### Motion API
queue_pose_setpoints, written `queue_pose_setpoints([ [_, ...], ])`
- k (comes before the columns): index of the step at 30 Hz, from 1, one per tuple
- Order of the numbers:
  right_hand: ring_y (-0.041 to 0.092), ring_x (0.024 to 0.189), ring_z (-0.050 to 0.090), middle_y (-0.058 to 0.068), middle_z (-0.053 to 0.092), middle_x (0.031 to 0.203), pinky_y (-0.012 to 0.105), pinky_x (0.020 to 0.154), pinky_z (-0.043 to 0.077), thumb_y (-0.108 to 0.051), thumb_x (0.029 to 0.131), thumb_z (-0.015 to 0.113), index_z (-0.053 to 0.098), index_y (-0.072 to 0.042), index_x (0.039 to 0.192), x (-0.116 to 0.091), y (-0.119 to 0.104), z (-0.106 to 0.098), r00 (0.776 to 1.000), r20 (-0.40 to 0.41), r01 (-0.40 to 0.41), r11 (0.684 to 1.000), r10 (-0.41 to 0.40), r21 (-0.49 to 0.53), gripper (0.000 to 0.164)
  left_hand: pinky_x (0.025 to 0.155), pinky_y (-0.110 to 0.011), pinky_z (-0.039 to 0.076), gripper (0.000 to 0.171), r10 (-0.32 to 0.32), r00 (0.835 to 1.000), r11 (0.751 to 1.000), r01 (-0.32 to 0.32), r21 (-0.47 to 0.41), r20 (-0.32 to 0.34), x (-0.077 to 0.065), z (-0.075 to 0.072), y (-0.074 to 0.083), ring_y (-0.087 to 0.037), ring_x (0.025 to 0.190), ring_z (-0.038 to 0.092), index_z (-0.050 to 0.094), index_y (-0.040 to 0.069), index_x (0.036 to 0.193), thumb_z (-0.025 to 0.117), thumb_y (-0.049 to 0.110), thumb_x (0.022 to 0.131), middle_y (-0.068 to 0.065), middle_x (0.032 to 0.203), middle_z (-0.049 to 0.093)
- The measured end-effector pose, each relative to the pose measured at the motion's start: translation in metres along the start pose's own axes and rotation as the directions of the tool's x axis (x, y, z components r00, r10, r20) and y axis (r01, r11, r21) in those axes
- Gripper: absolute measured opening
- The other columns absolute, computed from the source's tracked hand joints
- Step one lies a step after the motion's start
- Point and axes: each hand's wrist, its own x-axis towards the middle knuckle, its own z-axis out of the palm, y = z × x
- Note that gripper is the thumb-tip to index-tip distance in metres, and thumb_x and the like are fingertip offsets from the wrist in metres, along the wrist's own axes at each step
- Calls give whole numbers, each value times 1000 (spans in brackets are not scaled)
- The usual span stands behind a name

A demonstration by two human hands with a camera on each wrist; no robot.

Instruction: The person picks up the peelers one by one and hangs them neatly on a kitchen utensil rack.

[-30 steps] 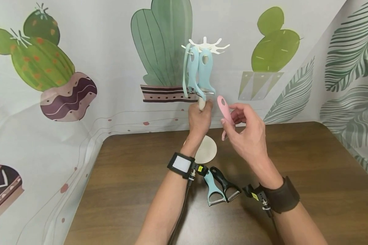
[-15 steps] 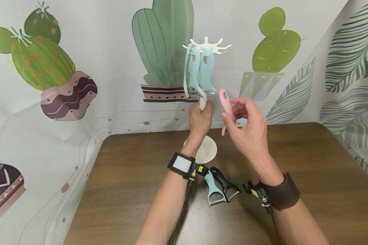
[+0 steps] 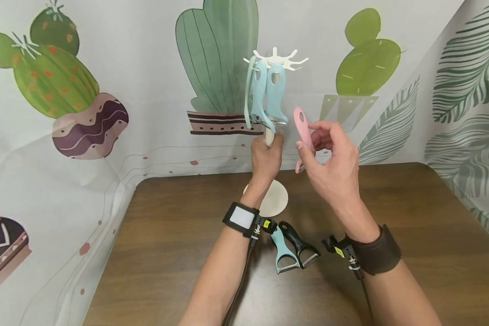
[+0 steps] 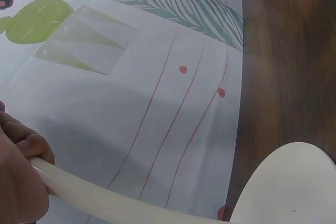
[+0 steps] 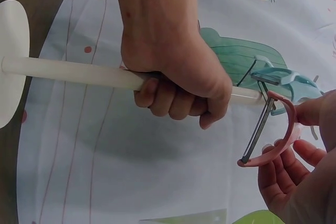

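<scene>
My left hand (image 3: 266,156) grips the cream pole of a stand, its fingers wrapped round the pole (image 5: 79,72). At the pole's top is a white ring of hooks (image 3: 283,59). Light blue peelers (image 3: 275,90) and a pale green one (image 3: 248,93) hang from its left and front hooks. To the right of them, my right hand (image 3: 332,158) pinches a pink peeler (image 3: 303,129) between thumb and fingers. Its holed handle end points up and its blade (image 5: 256,132) faces down. The stand's round white base (image 3: 275,199) sits on the table.
On the brown table (image 3: 167,244), a light blue peeler (image 3: 284,251) and a black peeler (image 3: 299,244) lie side by side in front of the base. A cloth printed with cacti (image 3: 218,59) hangs behind the table's far edge.
My right hand has lifted the pink peeler upward and slightly right. The left hand keeps its grip on the pole, and the hanging peelers stay in place.
</scene>
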Motion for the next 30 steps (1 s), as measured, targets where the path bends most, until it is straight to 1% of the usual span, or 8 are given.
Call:
queue_pose_setpoints([
  [6,12,82,64,6,67,93,24,79,52,-8,93,79,67,-3,125,7,-6,-1,1000,-20,-3,1000,3,-5,35,41,-28,22,53,1,1000,1000,-1,-3,0,0,0,1,-13,42,31,42,14,56,60,26,105,5,48,34],
  [9,12,82,64,7,67,94,23,79,52,-9,94,78,66,-2,125,11,-9,-1,1000,-25,9,1000,-9,-10,35,40,-27,22,53,1,1000,1000,-1,-2,1,0,-1,1,-13,41,31,42,14,56,59,26,105,5,48,34],
  [14,13,81,64,8,66,92,23,82,55,-7,93,78,66,1,124,19,-13,-2,998,-54,24,999,-23,26,34,40,-29,21,53,-9,1000,1000,9,3,-2,1,-1,1,-13,41,30,42,14,55,60,25,105,5,48,33],
  [21,15,80,63,10,66,92,23,82,54,-7,92,78,67,2,124,28,-20,-3,996,-89,26,997,-20,68,35,40,-29,21,55,-23,1000,1000,23,-16,-4,0,0,2,-14,41,29,41,15,55,60,25,106,4,47,33],
  [30,17,81,63,10,64,94,24,82,55,-7,94,76,66,3,124,37,-31,-4,993,-114,7,995,4,96,33,39,-28,20,56,-8,1000,999,7,-42,-4,0,0,2,-13,39,29,42,16,53,60,21,106,5,46,33],
])
